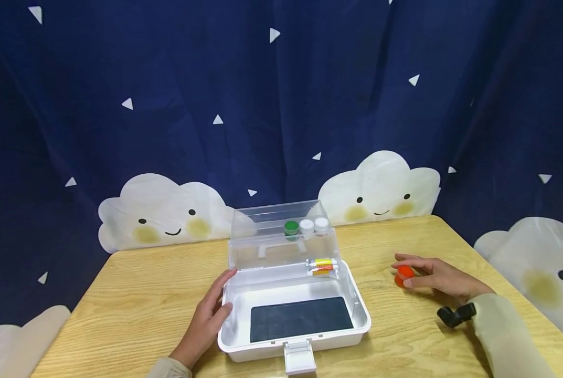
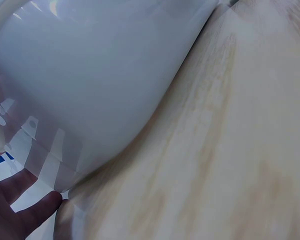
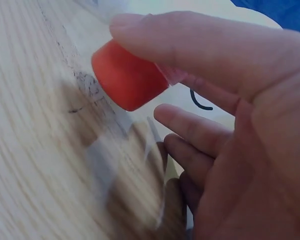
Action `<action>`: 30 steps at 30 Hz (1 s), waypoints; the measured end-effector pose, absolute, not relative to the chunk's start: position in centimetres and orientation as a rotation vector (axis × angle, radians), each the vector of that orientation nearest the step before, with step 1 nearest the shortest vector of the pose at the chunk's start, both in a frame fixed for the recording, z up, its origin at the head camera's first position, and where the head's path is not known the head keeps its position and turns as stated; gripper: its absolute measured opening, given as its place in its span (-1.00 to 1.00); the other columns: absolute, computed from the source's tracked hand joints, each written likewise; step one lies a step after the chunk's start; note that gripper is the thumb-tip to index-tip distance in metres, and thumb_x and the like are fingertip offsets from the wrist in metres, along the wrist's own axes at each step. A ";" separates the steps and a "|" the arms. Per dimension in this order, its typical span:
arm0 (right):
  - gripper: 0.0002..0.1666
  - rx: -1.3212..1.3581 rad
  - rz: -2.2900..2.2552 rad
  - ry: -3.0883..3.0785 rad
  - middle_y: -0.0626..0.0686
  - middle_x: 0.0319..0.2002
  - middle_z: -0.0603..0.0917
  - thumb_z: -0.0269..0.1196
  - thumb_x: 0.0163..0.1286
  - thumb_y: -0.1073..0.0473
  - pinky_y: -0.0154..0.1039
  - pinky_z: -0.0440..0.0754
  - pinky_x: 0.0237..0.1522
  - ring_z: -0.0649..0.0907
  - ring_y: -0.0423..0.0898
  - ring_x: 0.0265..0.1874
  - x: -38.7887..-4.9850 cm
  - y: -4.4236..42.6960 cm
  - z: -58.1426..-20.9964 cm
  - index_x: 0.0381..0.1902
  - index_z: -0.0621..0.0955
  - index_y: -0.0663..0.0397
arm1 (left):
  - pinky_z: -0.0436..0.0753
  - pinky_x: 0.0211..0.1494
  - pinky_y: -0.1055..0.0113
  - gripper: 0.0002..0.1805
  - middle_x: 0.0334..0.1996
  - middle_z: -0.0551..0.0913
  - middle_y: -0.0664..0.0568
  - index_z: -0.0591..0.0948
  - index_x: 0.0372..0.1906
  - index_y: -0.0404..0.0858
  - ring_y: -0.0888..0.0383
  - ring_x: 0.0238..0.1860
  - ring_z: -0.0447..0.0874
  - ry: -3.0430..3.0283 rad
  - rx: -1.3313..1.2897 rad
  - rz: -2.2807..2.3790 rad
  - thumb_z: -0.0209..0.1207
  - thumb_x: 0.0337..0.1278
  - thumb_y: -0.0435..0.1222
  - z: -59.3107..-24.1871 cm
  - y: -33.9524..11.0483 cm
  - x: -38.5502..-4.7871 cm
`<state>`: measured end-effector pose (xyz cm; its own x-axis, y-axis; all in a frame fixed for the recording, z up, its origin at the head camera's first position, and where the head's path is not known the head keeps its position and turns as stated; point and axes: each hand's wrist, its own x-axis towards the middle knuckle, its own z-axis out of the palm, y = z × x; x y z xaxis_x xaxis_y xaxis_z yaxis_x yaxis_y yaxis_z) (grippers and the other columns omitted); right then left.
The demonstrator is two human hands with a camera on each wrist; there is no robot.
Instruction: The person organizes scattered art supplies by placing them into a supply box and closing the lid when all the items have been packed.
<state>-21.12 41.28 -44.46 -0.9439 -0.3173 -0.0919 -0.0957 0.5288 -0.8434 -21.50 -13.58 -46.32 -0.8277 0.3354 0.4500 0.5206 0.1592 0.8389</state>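
An open white plastic case (image 1: 234,341) with a clear raised lid (image 1: 243,252) stands in the middle of the table. Along its left side lies my left hand (image 1: 205,317), fingers fairly straight and touching the wall and rim; the left wrist view shows fingertips (image 2: 50,202) against the outer wall. To the right of the case, my right hand (image 1: 442,275) pinches a small jar with a red lid (image 1: 405,272) between thumb and index finger. In the right wrist view the thumb covers part of the red jar (image 3: 127,75), while the other fingers stay off it.
Small jars with a green lid (image 1: 291,228) and white lids (image 1: 307,226) sit in the case lid. Several small tubes (image 1: 322,266) lie at the case's back right. A dark panel (image 1: 300,318) covers its floor. The latch (image 1: 300,358) hangs at the front. Behind the wooden table (image 1: 158,294) hangs a blue curtain (image 1: 177,63).
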 end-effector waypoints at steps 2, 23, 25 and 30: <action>-0.41 -0.326 -1.387 2.546 0.24 0.47 0.11 0.28 0.31 0.06 0.38 0.07 0.27 -0.03 0.36 0.43 -21.1 41.2 -44.4 0.29 0.50 0.00 | 0.50 0.12 0.38 -0.24 0.45 0.21 0.01 0.28 0.44 -0.10 0.27 0.37 0.23 -2.257 -0.852 -1.746 -0.02 0.12 -0.64 -46.3 -13.6 -21.5; -0.46 -0.446 -1.353 2.767 0.09 0.46 0.21 0.22 0.38 0.08 0.45 0.05 0.22 0.05 0.28 0.43 -20.9 39.1 -41.4 0.31 0.46 -0.24 | 0.51 0.11 0.36 -0.24 0.45 0.20 0.03 0.28 0.44 -0.03 0.10 0.36 0.27 -2.287 -0.833 -1.734 -0.02 0.14 -0.62 -46.5 -13.6 -21.5; -0.46 -0.451 -1.368 2.769 0.08 0.46 0.21 0.22 0.38 0.09 0.47 0.03 0.21 0.04 0.28 0.44 -20.9 38.7 -41.0 0.31 0.47 -0.23 | 0.51 0.11 0.36 -0.24 0.45 0.20 0.04 0.28 0.44 -0.02 0.10 0.36 0.27 -2.292 -0.831 -1.724 -0.02 0.15 -0.62 -46.4 -13.7 -21.6; -0.47 -0.448 -1.383 2.779 0.05 0.45 0.23 0.24 0.36 0.07 0.48 0.06 0.20 0.05 0.27 0.44 -20.7 37.8 -40.3 0.29 0.49 -0.25 | 0.49 0.14 0.37 -0.23 0.46 0.19 0.03 0.27 0.44 -0.01 0.12 0.36 0.26 -2.297 -0.832 -1.722 -0.02 0.15 -0.62 -46.4 -13.7 -21.6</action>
